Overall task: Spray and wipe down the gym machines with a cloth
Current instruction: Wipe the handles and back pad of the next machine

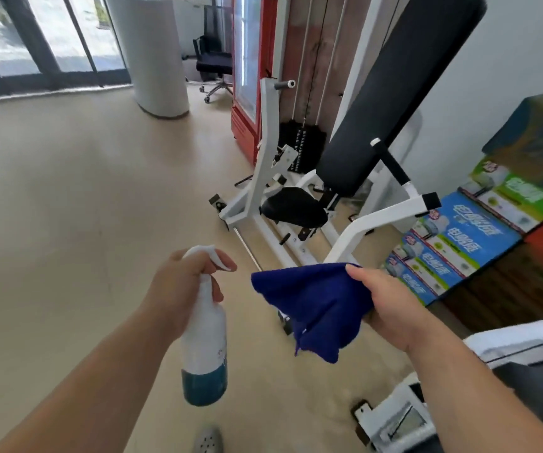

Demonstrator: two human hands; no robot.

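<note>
Gripping spray bottle (205, 341) left hand (181, 289); right hand (391, 308) holding cloth (315, 308).

A wide stretch of bare floor (67, 207) is left open to the left of the gym machine (378, 220), and its seat (293, 206) can be reached from that side. The approach from the front is narrowed by the white upright arm (265, 152) left of the seat. On the machine's right, passage is blocked by stacked boxes (459, 246) just beside the frame. Behind the machine, room is closed off by the weight stack (299, 148). In front of the machine, space is taken up by a spray bottle (204, 338) gripped in the left hand (178, 289), a cloth (315, 308) held in the right hand (391, 308), and a second frame (391, 416) low down.
</note>
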